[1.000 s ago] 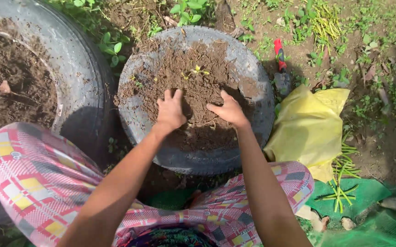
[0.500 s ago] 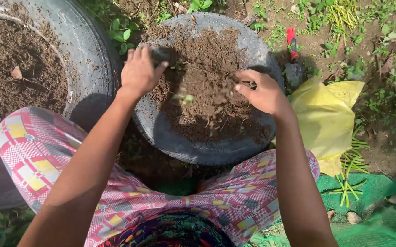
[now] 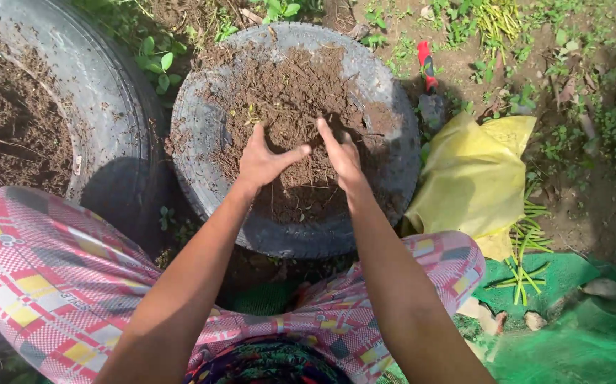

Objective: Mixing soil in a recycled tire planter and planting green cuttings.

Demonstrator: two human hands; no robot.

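A small grey tyre [image 3: 201,128] lies flat in front of me, filled with brown soil [image 3: 286,92]. A tiny green seedling [image 3: 251,114] shows in the soil near its left side. My left hand [image 3: 261,160] rests on the soil with fingers spread and the thumb pointing right. My right hand [image 3: 340,153] presses into the soil beside it, fingers together and pointing away from me. The two hands are close, almost touching at the thumb. Neither hand holds a tool.
A larger soil-filled tyre [image 3: 102,92] sits at the left. A red-handled trowel [image 3: 429,78] lies past the small tyre, a yellow bag [image 3: 471,178] at its right. Green netting [image 3: 592,334] and cut green stems [image 3: 528,249] lie at the lower right. My knees in pink checked cloth [image 3: 59,270] frame the tyre.
My hands, held wide apart on the tyre's rim half a second ago, have come together in the middle of the soil. The view shifted slightly.
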